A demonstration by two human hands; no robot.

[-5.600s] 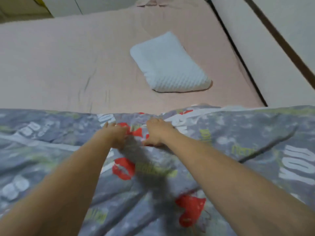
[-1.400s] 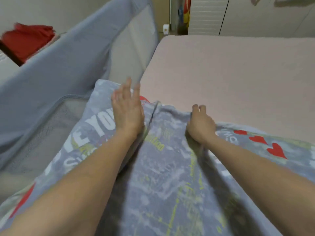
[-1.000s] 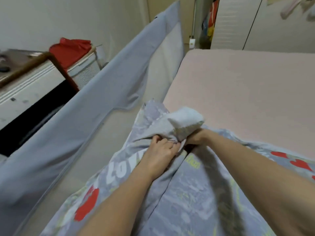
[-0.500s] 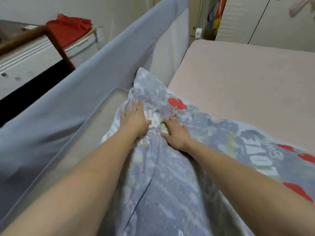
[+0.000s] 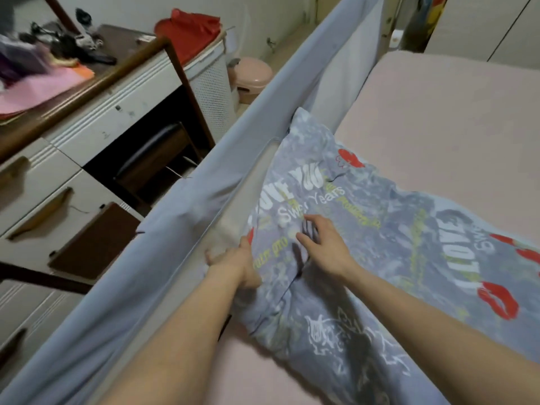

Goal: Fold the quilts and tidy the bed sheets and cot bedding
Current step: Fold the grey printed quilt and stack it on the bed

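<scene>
A: Head view, the only one we have. We log the quilt (image 5: 365, 244), grey-blue with printed lettering and red lips, lying across the left side of the bed (image 5: 453, 118). Its far corner points up against the bed rail (image 5: 181, 229); its left edge runs along the rail's inner panel.

B: Hands?

A: Our left hand (image 5: 233, 263) sits at the quilt's left edge, between quilt and rail. It looks curled round the edge, but it is blurred and partly tucked under the cloth, so we cannot tell for certain whether it grips. Our right hand (image 5: 327, 247) lies on top of the quilt, just right of the left one, fingers spread and fairly straight, pressing flat and holding nothing.

B: How do we judge it will handle?

A: Soft and limp. It creases freely, with a deep fold running toward us from under the right hand. It looks puffy at the edge, so we judge a padded filling with some bulk but little weight. Not fragile. The cover may slide over the filling, so a pinch of top cloth alone could slip.

B: Where do we take hold?

A: At the corners and along the hem, gripping through the full thickness. The far corner by the rail stands free and looks easiest. We would lift the left edge clear of the rail panel first.

B: Surroundings?

A: A dresser (image 5: 87, 112) and a white basket with a red lid (image 5: 210, 80) stand beyond the rail.
</scene>
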